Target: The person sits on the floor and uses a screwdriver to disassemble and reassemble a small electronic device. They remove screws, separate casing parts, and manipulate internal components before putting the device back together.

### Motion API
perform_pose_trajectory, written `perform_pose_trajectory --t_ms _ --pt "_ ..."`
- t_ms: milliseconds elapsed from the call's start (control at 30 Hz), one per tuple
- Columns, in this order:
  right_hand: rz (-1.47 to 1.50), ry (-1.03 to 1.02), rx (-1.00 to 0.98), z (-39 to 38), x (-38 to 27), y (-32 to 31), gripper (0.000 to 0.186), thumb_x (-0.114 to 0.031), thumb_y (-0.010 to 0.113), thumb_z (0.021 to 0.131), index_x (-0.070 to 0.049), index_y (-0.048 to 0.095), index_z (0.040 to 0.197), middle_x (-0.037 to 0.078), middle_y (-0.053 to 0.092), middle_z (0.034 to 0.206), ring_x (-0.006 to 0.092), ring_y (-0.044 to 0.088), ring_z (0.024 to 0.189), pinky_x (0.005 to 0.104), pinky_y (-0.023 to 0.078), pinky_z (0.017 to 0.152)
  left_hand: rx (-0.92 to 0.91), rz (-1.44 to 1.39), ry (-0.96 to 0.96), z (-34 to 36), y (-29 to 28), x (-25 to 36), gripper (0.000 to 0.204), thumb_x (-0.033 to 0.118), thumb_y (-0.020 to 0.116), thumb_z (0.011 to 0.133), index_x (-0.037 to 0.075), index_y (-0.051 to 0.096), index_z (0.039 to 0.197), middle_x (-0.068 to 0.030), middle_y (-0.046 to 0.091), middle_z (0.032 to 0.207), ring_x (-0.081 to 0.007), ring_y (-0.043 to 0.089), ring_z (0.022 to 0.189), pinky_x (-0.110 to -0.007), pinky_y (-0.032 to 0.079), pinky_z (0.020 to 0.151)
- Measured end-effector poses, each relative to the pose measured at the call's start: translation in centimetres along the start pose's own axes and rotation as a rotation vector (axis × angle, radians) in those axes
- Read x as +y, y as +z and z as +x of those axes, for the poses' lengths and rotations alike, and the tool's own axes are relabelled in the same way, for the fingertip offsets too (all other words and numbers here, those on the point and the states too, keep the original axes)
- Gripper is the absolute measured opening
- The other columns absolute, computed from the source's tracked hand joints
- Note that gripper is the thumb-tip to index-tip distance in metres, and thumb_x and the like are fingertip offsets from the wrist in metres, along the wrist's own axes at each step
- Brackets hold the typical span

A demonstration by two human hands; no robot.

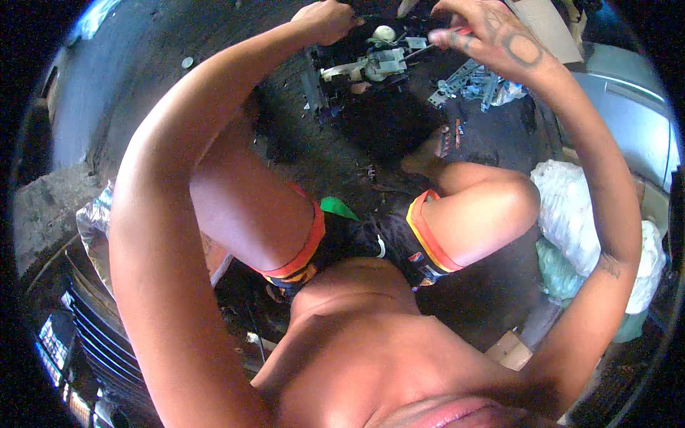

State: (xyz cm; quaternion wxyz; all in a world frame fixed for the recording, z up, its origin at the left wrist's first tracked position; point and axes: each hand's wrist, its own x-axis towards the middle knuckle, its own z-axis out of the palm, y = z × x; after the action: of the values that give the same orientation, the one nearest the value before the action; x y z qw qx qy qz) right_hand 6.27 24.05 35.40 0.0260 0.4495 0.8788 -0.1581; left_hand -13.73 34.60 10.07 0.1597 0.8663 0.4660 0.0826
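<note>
In front of me sits a dark-framed piece of equipment with white plastic and metal parts [385,65] and a round whitish knob [384,33]. My left hand [325,21] is closed at its upper left edge; what the fingers grip, if anything, is hidden. My right hand [492,39], at the upper right, closes around a screwdriver, its red handle showing between the fingers. The screwdriver's thin shaft [419,51] points left toward the white parts. Whether its tip touches them cannot be made out.
Metal brackets [467,84] lie in a pile right of the equipment. White sacks [567,207] stand beside my right knee, near a pale metal panel [631,118]. A cardboard piece [546,28] is behind my right hand. A small round cap [187,63] lies on the dark floor.
</note>
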Motion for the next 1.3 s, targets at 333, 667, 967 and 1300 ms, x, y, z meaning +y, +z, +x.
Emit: perform_pose_trajectory --t_ms 333,667,967,1300 --pt "-0.531 -0.145 -0.073 0.6 -0.6 -0.3 0.027 -0.029 0.070 0.092 -0.003 0.063 0.097 0.020 0.069 0.088 0.0396 0.069 0.090 0.0481 0.055 0.080 -0.172 0.018 0.010 0.0 -0.6 -1.1 0.046 0.046 0.050 0.104 0.006 0.073 0.101 -0.0233 0.072 0.085 -0.0450 0.070 0.080 -0.054 0.054 0.068" --pt "-0.418 -0.690 -0.011 1.9 0.5 0.5 0.008 -0.011 0.069 0.081 -0.007 0.062 0.084 0.014 0.060 0.090 0.0364 0.065 0.084 0.0456 0.053 0.074 -0.233 0.021 -0.059 -0.3 -0.9 0.1 0.049 0.048 0.048 0.104 0.006 0.073 0.102 -0.0234 0.073 0.093 -0.0450 0.070 0.088 -0.056 0.054 0.074" --pt "-0.050 -0.323 -0.083 1.6 1.0 -1.1 0.016 -0.010 0.075 0.084 -0.001 0.067 0.095 0.015 0.070 0.094 0.0291 0.073 0.085 0.0400 0.058 0.076 -0.126 -0.019 -0.006 -0.6 -1.3 -0.6 0.048 0.045 0.048 0.105 0.005 0.073 0.107 -0.0239 0.073 0.098 -0.0452 0.070 0.094 -0.054 0.055 0.078" --pt "-0.166 0.140 0.039 0.3 -1.4 -1.5 0.039 -0.038 0.071 0.095 0.001 0.070 0.091 0.021 0.075 0.088 0.0351 0.074 0.085 0.0433 0.057 0.080 -0.184 -0.018 0.008 0.8 -1.3 0.6 0.055 0.047 0.047 0.105 0.001 0.073 0.090 -0.0263 0.070 0.081 -0.0462 0.070 0.083 -0.054 0.053 0.070"
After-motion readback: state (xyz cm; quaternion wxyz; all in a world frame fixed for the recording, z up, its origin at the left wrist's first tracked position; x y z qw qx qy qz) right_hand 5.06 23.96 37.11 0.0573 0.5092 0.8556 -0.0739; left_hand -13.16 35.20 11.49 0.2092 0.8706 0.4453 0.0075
